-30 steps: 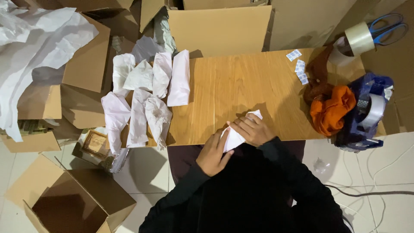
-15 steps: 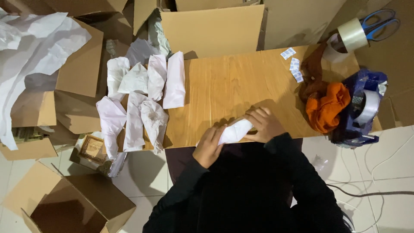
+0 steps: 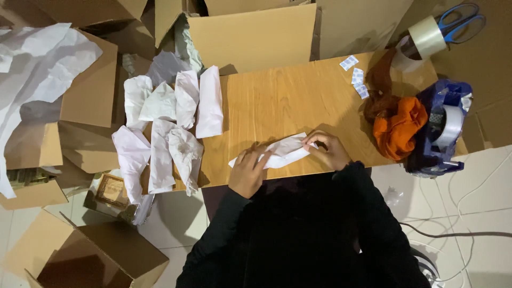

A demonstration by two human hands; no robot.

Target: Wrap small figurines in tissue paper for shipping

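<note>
On the floor at far left lie open cardboard boxes (image 3: pixel 80 96) and crumpled white paper (image 3: pixel 37 69). Wooden table (image 3: pixel 288 101), centre. Wrapped white bundles (image 3: pixel 170 128) crowd its left end; an orange cloth (image 3: pixel 397 130) and blue tape dispenser (image 3: pixel 440 130) sit at right. At the near edge lies a long white paper parcel (image 3: pixel 280 152): left hand (image 3: pixel 248 173) presses its left end, right hand (image 3: pixel 328 150) pinches its right end, apparently folding.
</note>
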